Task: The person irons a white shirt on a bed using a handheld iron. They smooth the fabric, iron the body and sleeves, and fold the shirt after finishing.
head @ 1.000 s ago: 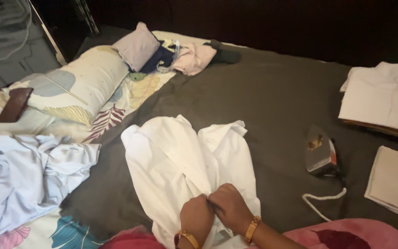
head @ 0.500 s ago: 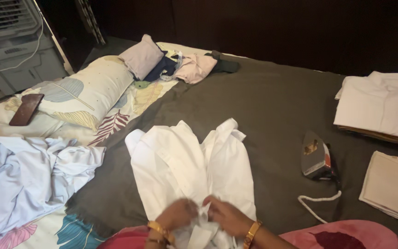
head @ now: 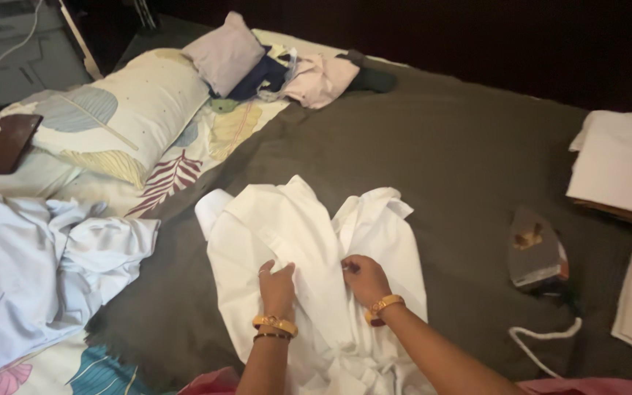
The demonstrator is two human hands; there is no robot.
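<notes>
A crumpled white shirt [head: 294, 241] lies on a dark grey blanket [head: 440, 153] spread over the bed. My left hand [head: 278, 287] rests flat on the shirt's middle, fingers pressing the cloth. My right hand [head: 363, 279] sits just beside it, fingers pinched on a fold of the same shirt. Both wrists wear gold bangles. The shirt's lower part bunches up near my body at the bottom edge.
A clothes iron [head: 535, 252] stands to the right with its white cord [head: 543, 340] trailing. Folded white cloths [head: 623, 157] lie at the far right. A pale blue garment [head: 45, 271] is heaped at left, near a leaf-print pillow [head: 122, 117] and a dark phone [head: 7, 143].
Both hands have moved up from the shirt's lower edge to its middle and have spread slightly apart. The view has shifted closer.
</notes>
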